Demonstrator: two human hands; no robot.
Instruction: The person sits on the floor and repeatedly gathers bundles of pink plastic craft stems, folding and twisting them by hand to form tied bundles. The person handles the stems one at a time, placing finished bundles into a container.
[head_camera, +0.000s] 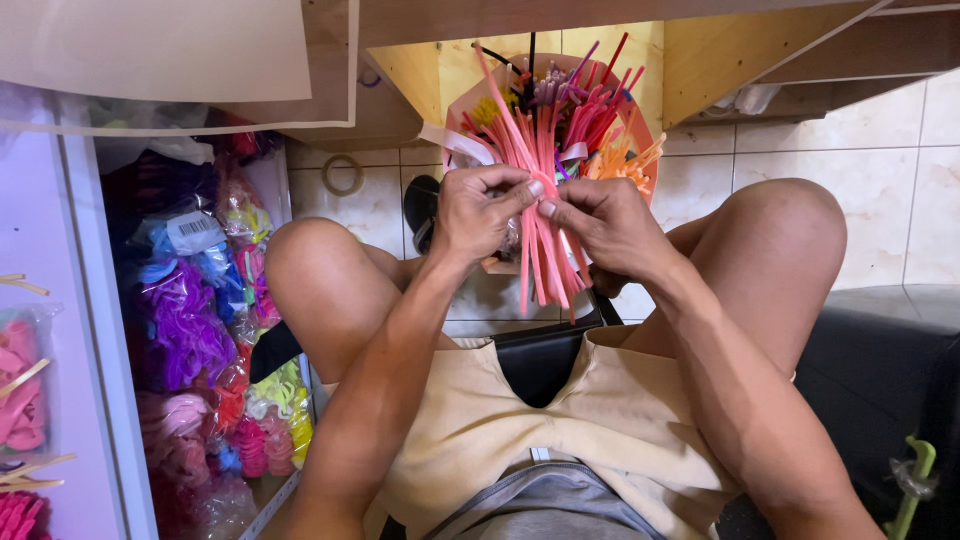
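**Both hands closed on a bunch of pink pipe cleaners**

My left hand (478, 212) and my right hand (600, 225) meet just above my lap, fingertips nearly touching, and both are closed on a bunch of pink pipe cleaners (540, 250). My left thumb and forefinger pinch the stems near the top of the bunch. My right fingers curl around the same stems just beside them. The stems fan upward past my hands and hang below them between my knees.

Right behind the bunch stands a round orange tub (640, 135) crammed with more pipe cleaners in red, purple, yellow and orange, their ends sticking up. It sits on the tiled floor (880, 180) under a wooden shelf (700, 70).

To my left, an open shelf (105, 330) is packed with clear bags of fluffy purple, pink and yellow material (190, 320). A black seat (880, 370) is at my right.
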